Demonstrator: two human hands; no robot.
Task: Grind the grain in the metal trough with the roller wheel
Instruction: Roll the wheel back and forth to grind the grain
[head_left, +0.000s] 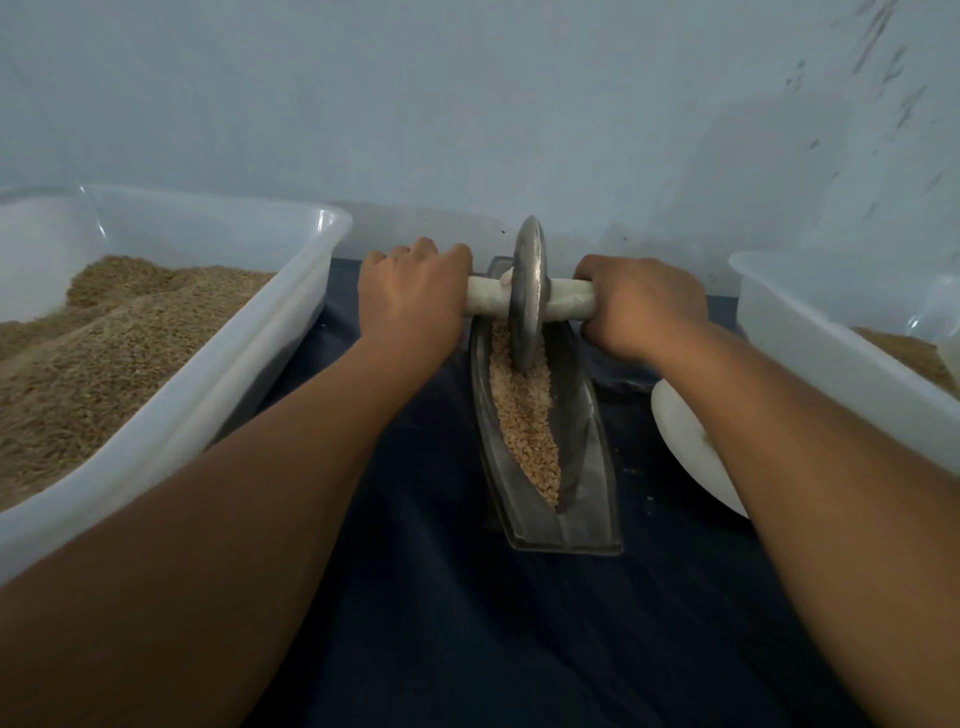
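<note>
Between two tubs, metal trough (545, 467) lengthwise toward wall, both hands (410, 296) (644, 306) curled round roller wheel (527, 291) axle

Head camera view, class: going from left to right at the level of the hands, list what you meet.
Left tub of grain → left hand gripping the handle → roller wheel standing in the metal trough → right hand gripping the handle's other end → right tub.
</note>
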